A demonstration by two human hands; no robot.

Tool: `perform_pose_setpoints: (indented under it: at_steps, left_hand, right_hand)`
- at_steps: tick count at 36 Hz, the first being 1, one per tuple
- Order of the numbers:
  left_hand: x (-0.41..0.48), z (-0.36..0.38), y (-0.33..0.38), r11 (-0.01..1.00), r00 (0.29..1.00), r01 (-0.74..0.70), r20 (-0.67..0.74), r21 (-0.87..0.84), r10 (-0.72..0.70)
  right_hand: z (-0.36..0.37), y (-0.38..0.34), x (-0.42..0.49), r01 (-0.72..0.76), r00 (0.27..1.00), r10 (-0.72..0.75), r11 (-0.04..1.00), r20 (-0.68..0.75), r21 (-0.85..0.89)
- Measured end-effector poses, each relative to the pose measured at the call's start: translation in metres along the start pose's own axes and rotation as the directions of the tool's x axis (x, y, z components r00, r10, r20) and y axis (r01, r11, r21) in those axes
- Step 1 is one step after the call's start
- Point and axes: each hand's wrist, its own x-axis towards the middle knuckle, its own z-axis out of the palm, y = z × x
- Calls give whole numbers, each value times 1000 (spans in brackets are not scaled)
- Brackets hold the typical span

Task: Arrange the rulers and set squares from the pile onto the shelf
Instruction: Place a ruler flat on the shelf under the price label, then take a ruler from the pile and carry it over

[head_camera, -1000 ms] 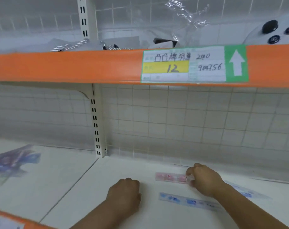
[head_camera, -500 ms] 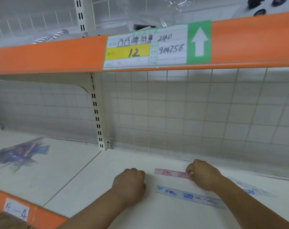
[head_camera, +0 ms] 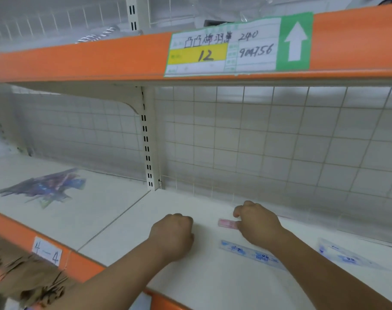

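Note:
On the white shelf [head_camera: 213, 285] a pink ruler [head_camera: 227, 223] lies near the back, mostly hidden under my right hand [head_camera: 256, 223], whose curled fingers pinch it. Just in front lies a clear ruler with blue prints [head_camera: 253, 255]. A clear set square with blue prints [head_camera: 345, 256] lies to the right, beyond my right forearm. My left hand [head_camera: 173, 234] rests on the shelf as a fist, holding nothing, a little left of both rulers. The pile of rulers and set squares [head_camera: 45, 189] sits blurred on the neighbouring shelf section at the left.
An orange shelf edge with a paper price label [head_camera: 237, 44] hangs overhead. A wire grid back panel [head_camera: 280, 142] closes the rear. A slotted upright post [head_camera: 146, 142] divides the two sections. A tag reading 4-4 [head_camera: 47, 253] marks the front rail, with brown crumpled paper [head_camera: 22, 278] below.
My right hand has slid left along the pink ruler, covering more of it. My left hand stays fisted in about the same place. The camera has shifted.

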Motion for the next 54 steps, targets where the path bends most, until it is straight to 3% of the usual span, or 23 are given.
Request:
perform_pose_setpoints:
  at_steps: [11, 24, 37, 46, 54]
  left_hand:
    - [-51, -13, -89, 983, 982, 183, -53, -7, -183]
    - [-140, -37, -281, 960, 958, 278, -71, 12, -277]
    - [-180, -35, -433, 938, 935, 345, -74, -20, -346]
    - [-131, -23, -498, 951, 950, 296, -77, -90, -303]
    - [-70, -28, -552, 957, 955, 291, -51, -7, -291]
  right_hand:
    - [-20, -133, 5, 244, 969, -244, 970, -25, 2]
    - [-11, -345, 16, 402, 914, -401, 915, -60, 16]
    - [9, -479, 38, 407, 911, -408, 913, -58, -20]
    - [21, -524, 108, 402, 909, -406, 914, -92, -56]
    - [39, -539, 203, 304, 949, -308, 950, -62, -73]
